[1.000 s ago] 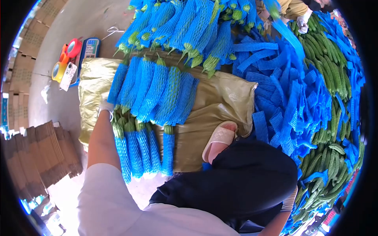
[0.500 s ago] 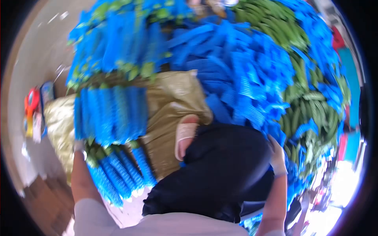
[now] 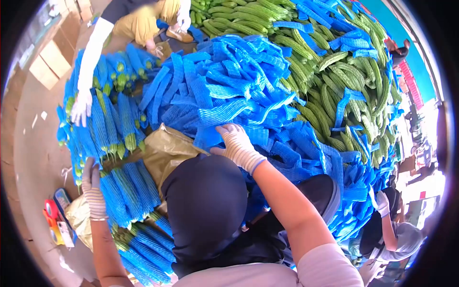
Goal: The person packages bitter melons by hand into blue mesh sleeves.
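My left hand (image 3: 94, 191), in a striped white glove, lies with fingers stretched out against the left end of a row of long green ridged gourds in blue foam net sleeves (image 3: 129, 189). My right hand (image 3: 236, 145), gloved alike, is over the near edge of a heap of blue foam net sleeves (image 3: 224, 81). Its thumb and fingers are apart, around the edge of a flat blue sleeve (image 3: 208, 137); no firm grip shows. Under the row lies a tan plastic sheet or bag (image 3: 165, 150). My dark-trousered knee covers part of it.
Bare green gourds (image 3: 334, 91) are heaped at the right. More sleeved gourds (image 3: 103, 119) lie at the far left, where a co-worker's gloved hand (image 3: 81, 107) reaches down. Red-handled scissors (image 3: 51, 210) and a phone-like object (image 3: 64, 203) lie at left. Another person (image 3: 401, 239) is at lower right.
My right hand has moved from beside my knee, leftward and up to the blue sleeves. My left hand remains at the row's left end. The view has shifted, and a co-worker's arm now shows.
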A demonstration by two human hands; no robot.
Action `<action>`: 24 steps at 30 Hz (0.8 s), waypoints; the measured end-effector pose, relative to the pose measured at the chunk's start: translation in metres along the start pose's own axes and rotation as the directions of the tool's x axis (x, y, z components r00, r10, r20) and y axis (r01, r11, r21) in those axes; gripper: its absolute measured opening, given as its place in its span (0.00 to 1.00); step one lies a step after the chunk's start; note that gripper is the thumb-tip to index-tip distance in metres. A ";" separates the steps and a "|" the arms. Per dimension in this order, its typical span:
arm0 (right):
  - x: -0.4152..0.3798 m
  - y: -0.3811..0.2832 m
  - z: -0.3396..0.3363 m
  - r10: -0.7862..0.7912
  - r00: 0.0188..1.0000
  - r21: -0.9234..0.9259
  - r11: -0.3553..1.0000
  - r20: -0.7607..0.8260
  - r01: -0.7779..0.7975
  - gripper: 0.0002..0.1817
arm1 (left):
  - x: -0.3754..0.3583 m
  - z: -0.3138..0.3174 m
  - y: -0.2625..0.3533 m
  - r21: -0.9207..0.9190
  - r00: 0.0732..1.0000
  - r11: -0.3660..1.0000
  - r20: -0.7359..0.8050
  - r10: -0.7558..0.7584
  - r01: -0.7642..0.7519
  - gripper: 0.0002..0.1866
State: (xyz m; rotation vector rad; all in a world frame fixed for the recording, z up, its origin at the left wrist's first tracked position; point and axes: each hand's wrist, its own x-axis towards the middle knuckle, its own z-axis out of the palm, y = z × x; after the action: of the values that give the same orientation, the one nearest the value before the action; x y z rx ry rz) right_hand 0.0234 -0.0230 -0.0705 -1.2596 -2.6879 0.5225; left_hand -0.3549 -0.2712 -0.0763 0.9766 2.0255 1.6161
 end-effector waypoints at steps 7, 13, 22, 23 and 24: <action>-0.046 0.037 -0.099 -0.020 0.994 0.409 0.910 -0.112 0.064 0.21 | 0.007 0.165 0.166 0.113 0.749 0.953 0.647 0.145 -0.282 0.17; -0.096 0.068 -0.111 -0.021 0.999 0.545 0.838 0.048 -0.008 0.21 | 0.040 0.261 0.034 0.429 0.353 0.876 0.872 -0.338 -0.222 0.17; -0.118 0.102 -0.115 -0.057 0.989 0.150 0.988 0.135 0.036 0.21 | 0.037 0.287 0.018 0.345 0.621 0.934 0.713 -0.324 0.092 0.25; -0.119 0.100 -0.122 -0.049 0.989 0.128 0.991 0.137 0.031 0.21 | 0.045 0.283 0.037 0.340 0.641 0.940 0.715 -0.278 0.028 0.23; -0.119 0.102 -0.122 -0.059 0.990 0.140 0.989 0.131 0.041 0.21 | 0.048 0.278 0.059 0.336 0.657 0.941 0.717 -0.233 -0.033 0.20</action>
State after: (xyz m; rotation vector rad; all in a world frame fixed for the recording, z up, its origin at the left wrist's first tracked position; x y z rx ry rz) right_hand 0.2052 -0.0226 0.0096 -1.1569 -2.7285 0.7971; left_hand -0.1871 -0.0377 -0.0901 1.3322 1.6918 0.6079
